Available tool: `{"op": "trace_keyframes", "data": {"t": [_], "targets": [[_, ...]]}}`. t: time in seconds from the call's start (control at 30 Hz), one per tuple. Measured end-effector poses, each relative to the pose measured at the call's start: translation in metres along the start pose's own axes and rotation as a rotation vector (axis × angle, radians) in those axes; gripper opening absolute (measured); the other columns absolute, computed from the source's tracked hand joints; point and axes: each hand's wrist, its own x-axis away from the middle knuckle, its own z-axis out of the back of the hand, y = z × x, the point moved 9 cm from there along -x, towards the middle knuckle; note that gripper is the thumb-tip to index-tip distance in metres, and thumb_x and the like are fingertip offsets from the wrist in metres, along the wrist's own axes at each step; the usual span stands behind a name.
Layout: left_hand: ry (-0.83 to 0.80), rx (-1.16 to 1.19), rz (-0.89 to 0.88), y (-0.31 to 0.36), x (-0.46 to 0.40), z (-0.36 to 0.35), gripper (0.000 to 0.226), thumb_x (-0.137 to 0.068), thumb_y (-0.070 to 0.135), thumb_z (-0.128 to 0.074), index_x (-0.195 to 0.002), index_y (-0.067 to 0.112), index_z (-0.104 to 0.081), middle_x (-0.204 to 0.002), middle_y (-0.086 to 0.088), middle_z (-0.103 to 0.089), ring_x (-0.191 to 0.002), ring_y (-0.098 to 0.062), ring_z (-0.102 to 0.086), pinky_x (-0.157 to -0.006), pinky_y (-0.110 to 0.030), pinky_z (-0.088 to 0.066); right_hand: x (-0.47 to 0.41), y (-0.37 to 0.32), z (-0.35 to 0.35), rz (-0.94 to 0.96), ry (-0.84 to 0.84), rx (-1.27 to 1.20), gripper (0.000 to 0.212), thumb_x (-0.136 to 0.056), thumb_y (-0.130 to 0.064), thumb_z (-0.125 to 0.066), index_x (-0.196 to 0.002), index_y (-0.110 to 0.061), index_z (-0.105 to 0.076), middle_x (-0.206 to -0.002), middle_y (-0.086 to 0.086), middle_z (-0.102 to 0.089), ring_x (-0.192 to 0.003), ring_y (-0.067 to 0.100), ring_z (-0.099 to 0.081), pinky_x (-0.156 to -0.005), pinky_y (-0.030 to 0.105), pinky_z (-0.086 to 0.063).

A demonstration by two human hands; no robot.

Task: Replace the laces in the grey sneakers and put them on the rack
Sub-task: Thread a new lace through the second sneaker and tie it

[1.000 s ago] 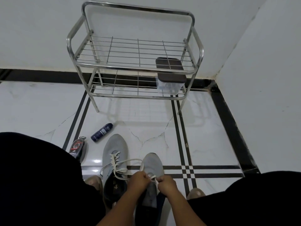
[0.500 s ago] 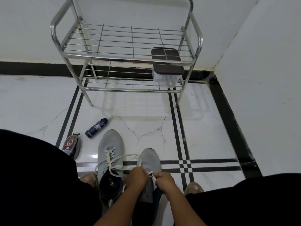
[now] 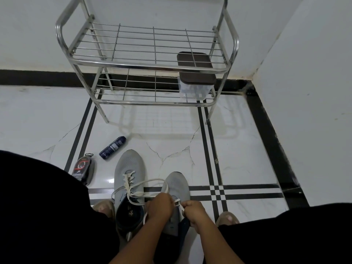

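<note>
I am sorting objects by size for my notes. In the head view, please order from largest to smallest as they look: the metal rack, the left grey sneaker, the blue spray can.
1. Metal rack
2. Left grey sneaker
3. Blue spray can

The sneaker lies nearer the camera, yet the rack looks plainly larger.

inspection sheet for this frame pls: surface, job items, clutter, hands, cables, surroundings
Surface: glossy white marble-look floor with black inlay stripes, hairline cracks.
Job's things: left grey sneaker on the floor, white lace partly threaded, long loop loose. Right grey sneaker beside it, being laced. Steel rack, two tiers, no sneakers on it.
Clutter: dark spray can lying on its side; black packet on the floor; lidded clear box on the rack's lower tier.
Hands: left hand and right hand each pinch lace over the right sneaker.
Cables: nothing seen.
Surroundings: white walls, room corner, black skirting.
</note>
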Motion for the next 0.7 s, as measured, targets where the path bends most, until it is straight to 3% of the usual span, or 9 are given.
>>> {"op": "trace_keyframes", "data": {"t": [0.27, 0.37, 0.43, 0.5, 0.53, 0.63, 0.7], "targets": [[0.045, 0.008, -0.048, 0.005, 0.003, 0.004, 0.021, -0.085, 0.02, -0.051, -0.09, 0.021, -0.072, -0.098, 0.0, -0.068, -0.099, -0.022, -0.065, -0.08, -0.031, -0.042, -0.005, 0.004, -0.001, -0.002, -0.02, -0.045, 0.048, -0.066, -0.005, -0.046, -0.069, -0.046, -0.07, -0.109, 0.007, -0.071, -0.102, 0.03, -0.065, -0.085, 0.044, -0.058], [0.008, 0.112, -0.042, 0.004, 0.002, 0.001, 0.018, -0.086, 0.023, -0.054, -0.087, 0.021, -0.072, -0.097, -0.001, -0.07, -0.098, -0.02, -0.065, -0.075, -0.026, -0.042, 0.012, -0.008, 0.0, -0.012, -0.044, -0.045, 0.049, -0.071, -0.002, -0.046, -0.081, -0.042, -0.072, -0.109, 0.008, -0.07, -0.094, 0.025, -0.062, -0.084, 0.037, -0.055], [0.011, 0.142, -0.065, 0.007, 0.004, 0.002, 0.014, -0.086, 0.029, -0.058, -0.087, 0.026, -0.072, -0.097, 0.002, -0.069, -0.097, -0.018, -0.065, -0.077, -0.027, -0.042, 0.022, -0.013, 0.003, -0.044, -0.052, -0.107, 0.038, -0.078, -0.002, -0.05, -0.095, -0.026, -0.074, -0.097, 0.007, -0.067, -0.086, 0.022, -0.058, -0.082, 0.035, -0.055], [0.061, 0.105, -0.124, 0.011, 0.005, 0.002, 0.015, -0.086, 0.036, -0.057, -0.091, 0.031, -0.071, -0.101, 0.003, -0.064, -0.099, -0.019, -0.063, -0.083, -0.03, -0.041, 0.027, -0.014, 0.006, -0.07, -0.064, -0.208, 0.013, -0.085, -0.009, -0.058, -0.091, -0.016, -0.068, -0.088, 0.005, -0.063, -0.081, 0.02, -0.06, -0.081, 0.036, -0.055], [0.086, 0.078, -0.148, 0.013, 0.006, 0.003, 0.016, -0.086, 0.038, -0.057, -0.093, 0.032, -0.07, -0.102, 0.003, -0.062, -0.1, -0.019, -0.063, -0.084, -0.032, -0.042, 0.029, -0.014, 0.007, -0.077, -0.065, -0.24, 0.006, -0.087, -0.013, -0.059, -0.085, -0.017, -0.064, -0.085, 0.004, -0.062, -0.077, 0.019, -0.06, -0.077, 0.035, -0.056], [0.115, 0.011, -0.198, 0.019, 0.009, 0.004, 0.015, -0.087, 0.034, -0.056, -0.093, 0.031, -0.07, -0.107, 0.003, -0.059, -0.102, -0.019, -0.06, -0.087, -0.034, -0.043, 0.03, -0.013, 0.011, -0.076, -0.042, -0.29, 0.018, -0.091, -0.011, -0.058, -0.074, -0.019, -0.056, -0.074, 0.001, -0.056, -0.062, 0.013, -0.054, -0.058, 0.027, -0.049], [0.172, -0.066, -0.208, 0.02, 0.015, 0.007, 0.015, -0.088, 0.029, -0.055, -0.1, 0.03, -0.065, -0.113, 0.002, -0.053, -0.106, -0.019, -0.053, -0.088, -0.033, -0.041, 0.029, -0.01, 0.012, -0.12, -0.022, -0.302, 0.017, -0.091, -0.009, -0.054, -0.075, -0.016, -0.056, -0.072, 0.003, -0.055, -0.059, 0.014, -0.053, -0.055, 0.025, -0.047]]}}
